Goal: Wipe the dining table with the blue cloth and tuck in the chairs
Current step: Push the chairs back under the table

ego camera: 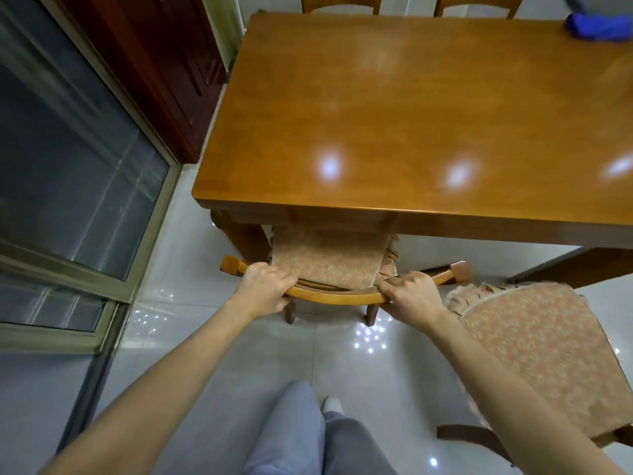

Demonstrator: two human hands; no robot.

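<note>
Both hands, left (265, 289) and right (412, 296), wrap fingers around a chair (337, 296) backrest at the counter's (394, 108) near edge; blue cloth (597, 27) lies far right.

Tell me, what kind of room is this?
Probably a home dining room: a polished wooden dining table, a cushioned chair partly under it, and a sliding glass door alongside.

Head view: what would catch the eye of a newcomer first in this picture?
The left hand and the right hand grip the curved back rail of a chair whose seat sits partly under the near edge of the dining table. The blue cloth lies at the table's far right corner, and a second chair stands pulled out at the right.
</note>
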